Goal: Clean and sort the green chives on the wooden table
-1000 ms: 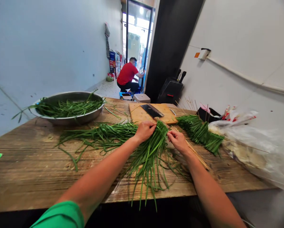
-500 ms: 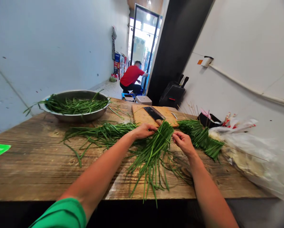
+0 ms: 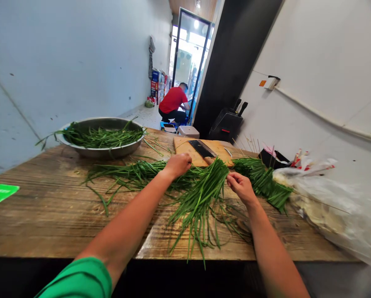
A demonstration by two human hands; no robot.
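Observation:
A fanned bunch of garlic chives (image 3: pixel 201 198) droops toward the table's front edge in the middle. My right hand (image 3: pixel 239 185) pinches at the bunch's upper right side; whatever thin thing the fingertips hold is too small to make out. My left hand (image 3: pixel 178 164) is closed, just left of the bunch's top and above a pile of loose chives (image 3: pixel 138 170). What its fingers hold, if anything, is hidden. Behind the bunch a cleaver (image 3: pixel 202 149) lies on a wooden cutting board (image 3: pixel 183 154). Rows of chives with thin skewers (image 3: pixel 263 178) lie to the right.
A metal basin (image 3: pixel 103 152) of chives stands back left on the wooden table (image 3: pixel 49 215). At right are a clear plastic bag (image 3: pixel 337 203) and a black box (image 3: pixel 274 159). A person in red (image 3: pixel 173 100) squats beyond, near a stool (image 3: pixel 188 131).
My left hand has moved left and slightly up, away from the top of the bunch. My right hand stays pinched at the bunch's side. The squatting person's arm has drawn in.

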